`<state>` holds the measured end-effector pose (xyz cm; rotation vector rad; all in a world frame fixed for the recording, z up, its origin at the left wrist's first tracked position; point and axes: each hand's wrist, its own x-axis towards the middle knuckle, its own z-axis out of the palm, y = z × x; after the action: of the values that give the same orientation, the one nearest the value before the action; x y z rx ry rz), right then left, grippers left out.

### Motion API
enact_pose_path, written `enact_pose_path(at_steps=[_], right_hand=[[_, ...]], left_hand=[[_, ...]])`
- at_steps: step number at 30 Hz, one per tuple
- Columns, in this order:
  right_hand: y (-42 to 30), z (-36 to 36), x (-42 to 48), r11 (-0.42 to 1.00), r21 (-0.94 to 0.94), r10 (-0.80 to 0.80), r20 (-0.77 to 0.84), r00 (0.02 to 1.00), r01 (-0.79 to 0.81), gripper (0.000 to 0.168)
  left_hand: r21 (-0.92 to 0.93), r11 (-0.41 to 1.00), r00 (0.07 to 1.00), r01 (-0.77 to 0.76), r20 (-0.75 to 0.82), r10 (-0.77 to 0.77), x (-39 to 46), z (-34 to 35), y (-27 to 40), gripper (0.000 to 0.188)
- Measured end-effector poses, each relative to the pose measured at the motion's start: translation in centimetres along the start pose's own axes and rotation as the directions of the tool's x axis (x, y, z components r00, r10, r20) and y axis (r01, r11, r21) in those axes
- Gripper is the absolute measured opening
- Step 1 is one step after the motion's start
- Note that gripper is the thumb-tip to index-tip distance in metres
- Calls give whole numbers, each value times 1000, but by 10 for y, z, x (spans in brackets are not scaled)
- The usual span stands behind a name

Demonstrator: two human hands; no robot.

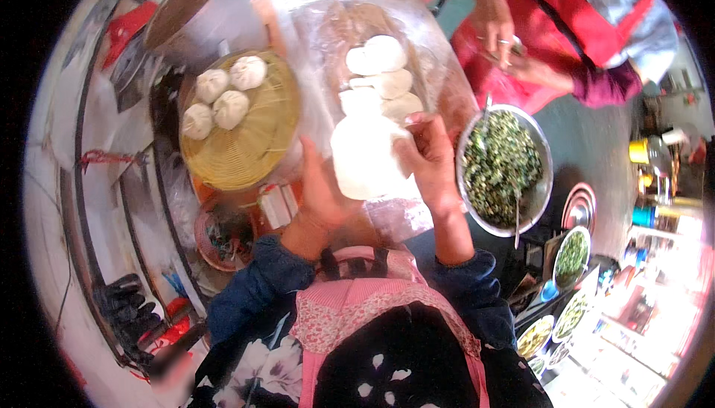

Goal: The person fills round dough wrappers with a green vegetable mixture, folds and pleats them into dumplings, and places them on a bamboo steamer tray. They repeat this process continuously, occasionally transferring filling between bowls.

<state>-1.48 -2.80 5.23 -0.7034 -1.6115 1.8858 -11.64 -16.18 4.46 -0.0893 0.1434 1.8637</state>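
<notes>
A round white dough wrapper (368, 157), overexposed in the light, is in front of me above the worktable. My right hand (430, 157) pinches its right edge between thumb and fingers. Against its lower left side is my left hand (324, 201), thumb raised and apart; the dough hides its fingers, so its grip is unclear. Just beyond lie several flat dough rounds (385, 81), overlapping on the plastic-covered worktable (313, 45). Several pleated buns (230, 109) sit on the left half of a round woven tray (251, 151). To the right, a metal bowl (546, 184) holds chopped green filling (500, 162) and spoons.
A large metal pot (234, 22) stands behind the tray. Below the tray is a pink basket (206, 251) with mixed contents. Across the table at right are a co-worker's hands (503, 45). More bowls of chopped food (572, 257) stand at the lower right.
</notes>
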Motion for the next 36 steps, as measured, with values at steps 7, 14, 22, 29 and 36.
enact_pose_path(at_steps=[7, 14, 22, 29, 36], right_hand=[[-2, -115, -84, 773, -627, -180, -365, 913, -99, 31], [7, -208, -159, 331, -724, 37, -631, 775, -606, 46], [17, -239, -148, 249, -819, 90, -512, 854, -518, 29], [17, -259, -124, 56, -870, 146, -478, 866, -490, 14], [1, -297, -112, -81, -902, 52, -429, 902, -424, 41]], left_hand=[[147, 970, 975, 192, -142, -171, 32, 4, -83, 65], [573, 758, 947, 312, -254, -198, 75, -13, -136, 47], [889, 344, 935, 303, -347, 72, 117, -36, -193, 36], [923, 279, 948, 264, -301, 101, 142, -72, -237, 34], [909, 271, 929, 318, -355, 100, 155, -61, -268, 30]])
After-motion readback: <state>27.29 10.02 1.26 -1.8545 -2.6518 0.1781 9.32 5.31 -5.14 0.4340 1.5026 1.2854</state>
